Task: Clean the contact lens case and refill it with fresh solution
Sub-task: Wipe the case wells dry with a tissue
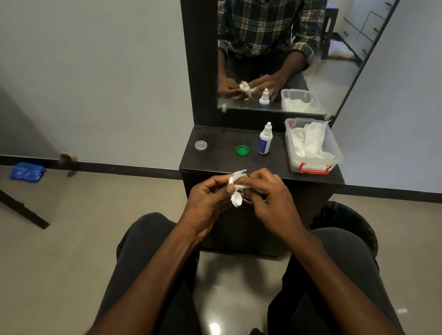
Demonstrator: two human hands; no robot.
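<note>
My left hand (206, 201) grips the white contact lens case (236, 199) in front of the dark shelf's near edge; one round well shows below my thumb. My right hand (266, 195) presses a white tissue (238, 179) against the upper part of the case. On the shelf (222, 164) lie a green cap (242, 150) and a clear cap (201, 145), both off the case. A white solution bottle (264, 140) with a blue label stands upright to the right of the green cap, its nozzle cap on.
A clear plastic box (312, 148) with red latches holds crumpled tissues at the shelf's right end. A mirror (285, 50) rises behind the shelf. My knees sit below the hands. A dark bin (349, 220) stands on the floor at the right.
</note>
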